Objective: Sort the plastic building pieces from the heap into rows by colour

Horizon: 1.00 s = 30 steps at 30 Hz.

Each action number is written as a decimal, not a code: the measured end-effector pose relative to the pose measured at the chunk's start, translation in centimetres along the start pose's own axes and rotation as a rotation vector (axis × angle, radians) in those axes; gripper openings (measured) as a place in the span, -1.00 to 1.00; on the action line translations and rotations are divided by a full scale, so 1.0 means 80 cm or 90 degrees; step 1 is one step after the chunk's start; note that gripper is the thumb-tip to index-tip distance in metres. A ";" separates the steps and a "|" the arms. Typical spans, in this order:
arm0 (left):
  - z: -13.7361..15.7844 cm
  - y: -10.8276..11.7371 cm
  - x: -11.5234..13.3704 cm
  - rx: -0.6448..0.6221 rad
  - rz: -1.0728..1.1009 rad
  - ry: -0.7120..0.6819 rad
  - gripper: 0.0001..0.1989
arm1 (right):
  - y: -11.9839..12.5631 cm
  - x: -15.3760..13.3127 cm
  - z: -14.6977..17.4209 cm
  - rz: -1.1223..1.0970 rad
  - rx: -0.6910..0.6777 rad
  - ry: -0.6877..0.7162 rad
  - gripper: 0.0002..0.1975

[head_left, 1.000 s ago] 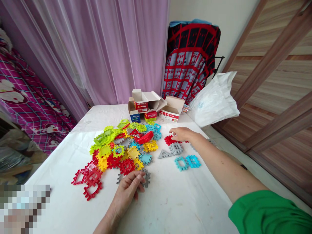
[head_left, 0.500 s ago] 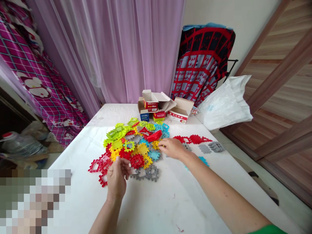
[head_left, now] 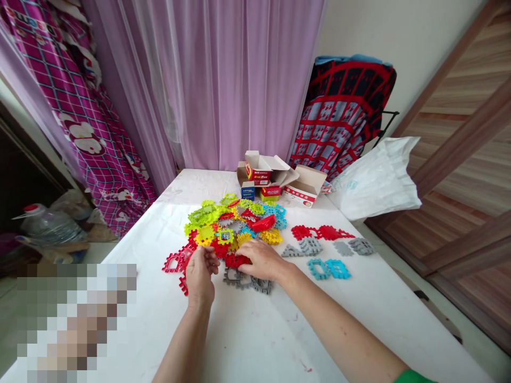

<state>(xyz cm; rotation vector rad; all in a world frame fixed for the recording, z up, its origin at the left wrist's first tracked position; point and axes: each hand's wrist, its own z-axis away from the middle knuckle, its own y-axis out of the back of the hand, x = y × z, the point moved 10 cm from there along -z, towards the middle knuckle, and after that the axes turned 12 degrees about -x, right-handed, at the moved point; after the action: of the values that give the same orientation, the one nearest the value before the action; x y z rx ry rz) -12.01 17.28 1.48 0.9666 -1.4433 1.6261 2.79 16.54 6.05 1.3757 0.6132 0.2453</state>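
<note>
One red notched tile (head_left: 232, 260) lies between curled left hand (head_left: 200, 275) and nearer right hand (head_left: 263, 259), fingers bent over it, either grip indeterminable.

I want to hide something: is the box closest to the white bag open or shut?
Open: the box has its pale flap standing up, and its inside shows.

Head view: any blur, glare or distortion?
Head view: soft light, faint shadows on the white table; stretch toward the edges, wooden doors leaning; a pixelated patch hiding part of the lower left; left hand and right hand readable, without heavy blur or strong glare.
</note>
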 end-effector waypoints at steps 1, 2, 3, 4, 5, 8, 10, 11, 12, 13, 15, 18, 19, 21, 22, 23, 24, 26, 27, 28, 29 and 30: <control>0.000 -0.002 0.000 -0.010 -0.011 -0.003 -0.68 | 0.001 0.003 0.000 -0.022 0.011 0.001 -0.79; -0.001 -0.004 0.000 -0.016 -0.024 -0.006 -0.67 | 0.003 0.006 0.001 -0.047 0.024 -0.003 -0.82; -0.001 -0.006 0.000 -0.021 -0.039 -0.009 -0.65 | 0.005 0.011 0.002 -0.073 0.038 -0.012 -0.83; -0.001 -0.007 0.000 -0.026 -0.056 -0.010 -0.63 | 0.007 0.017 0.004 -0.101 0.052 -0.025 -0.82; -0.001 -0.010 -0.001 -0.036 -0.075 -0.010 -0.60 | 0.009 0.023 0.006 -0.130 0.064 -0.040 -0.81; -0.001 -0.021 -0.007 -0.085 -0.141 -0.002 -0.55 | 0.008 0.038 0.011 -0.219 0.070 -0.077 -0.78; 0.000 -0.027 -0.011 -0.112 -0.202 0.006 -0.53 | 0.006 0.047 0.016 -0.284 0.066 -0.099 -0.72; 0.001 -0.029 -0.013 -0.120 -0.232 0.008 -0.52 | 0.005 0.051 0.018 -0.317 0.066 -0.105 -0.70; 0.002 -0.031 -0.015 -0.127 -0.258 0.010 -0.51 | 0.005 0.054 0.020 -0.350 0.066 -0.105 -0.69; 0.003 -0.033 -0.017 -0.138 -0.277 0.011 -0.51 | 0.005 0.056 0.022 -0.379 0.066 -0.100 -0.68; 0.005 -0.041 -0.021 -0.169 -0.296 0.022 -0.53 | 0.004 0.057 0.024 -0.421 0.057 -0.079 -0.68; 0.010 -0.053 -0.032 -0.227 -0.296 0.061 -0.56 | 0.004 0.058 0.029 -0.444 0.053 -0.084 -0.70; 0.012 -0.055 -0.036 -0.239 -0.288 0.081 -0.55 | 0.005 0.060 0.033 -0.440 0.065 -0.101 -0.72; 0.016 -0.057 -0.044 -0.253 -0.256 0.125 -0.52 | 0.013 0.060 0.043 -0.399 0.105 -0.137 -0.71; 0.018 -0.058 -0.047 -0.255 -0.237 0.145 -0.50 | 0.019 0.057 0.049 -0.359 0.127 -0.144 -0.66; 0.020 -0.058 -0.049 -0.255 -0.219 0.159 -0.49 | 0.026 0.050 0.054 -0.308 0.144 -0.142 -0.60; 0.021 -0.058 -0.050 -0.252 -0.204 0.166 -0.48 | 0.032 0.041 0.059 -0.250 0.155 -0.132 -0.55; 0.022 -0.060 -0.048 -0.248 -0.190 0.163 -0.47 | 0.039 0.023 0.067 -0.137 0.156 -0.112 -0.49; 0.022 -0.061 -0.048 -0.250 -0.190 0.159 -0.47 | 0.041 0.017 0.070 -0.090 0.153 -0.111 -0.49; 0.023 -0.063 -0.047 -0.255 -0.192 0.156 -0.47 | 0.042 0.013 0.074 -0.053 0.150 -0.113 -0.50; 0.024 -0.065 -0.048 -0.263 -0.195 0.154 -0.48 | 0.043 0.011 0.076 -0.027 0.146 -0.119 -0.53; 0.025 -0.068 -0.049 -0.271 -0.197 0.154 -0.49 | 0.044 0.010 0.079 -0.008 0.142 -0.124 -0.56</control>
<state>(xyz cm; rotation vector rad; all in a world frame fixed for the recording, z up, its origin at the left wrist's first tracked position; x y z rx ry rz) -5.30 15.55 0.47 0.6816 -1.3232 1.1083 7.50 12.36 9.63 1.5888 0.4965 0.0311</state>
